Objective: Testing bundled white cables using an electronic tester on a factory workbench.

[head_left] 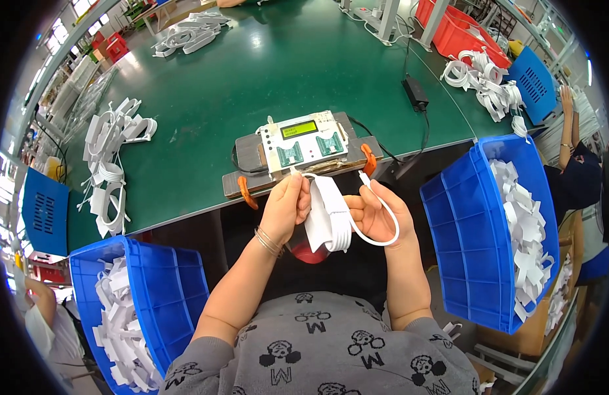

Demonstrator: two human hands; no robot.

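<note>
The left hand [286,204] pinches one end of a white flat cable [332,220] at the tester box [303,142] on the green surface [252,72]. The right hand [377,214] grips the cable's looped end (fingers closed), between two blue bins [469,224].

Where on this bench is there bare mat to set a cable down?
The green mat is bare behind the tester, between the left cable pile and the power adapter. Crowded: the left edge, the far-right cable pile, and the front edge where both hands work.
</note>
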